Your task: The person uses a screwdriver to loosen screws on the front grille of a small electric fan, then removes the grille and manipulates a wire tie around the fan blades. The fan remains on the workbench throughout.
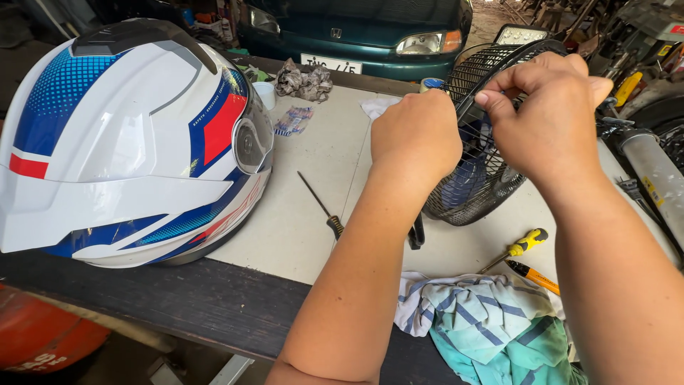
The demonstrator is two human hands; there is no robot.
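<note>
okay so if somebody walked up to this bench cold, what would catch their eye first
Probably the big white motorcycle helmet with blue and red panels, filling the left of the workbench. Next, the black wire fan guard at upper right, gripped at its rim by the left hand and right hand. A striped rag lies crumpled at the near edge.

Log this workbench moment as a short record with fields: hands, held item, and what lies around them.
left hand: left hand closed on the rim of the fan guard
right hand: right hand with fingers pinching at the guard's upper rim
held item: black wire fan guard, standing tilted on the table
left of hands: white, blue and red helmet
near edge: striped cloth, yellow-handled screwdriver
centre: thin black tool
far edge: crumpled rag, small white cup
background: green car
</note>
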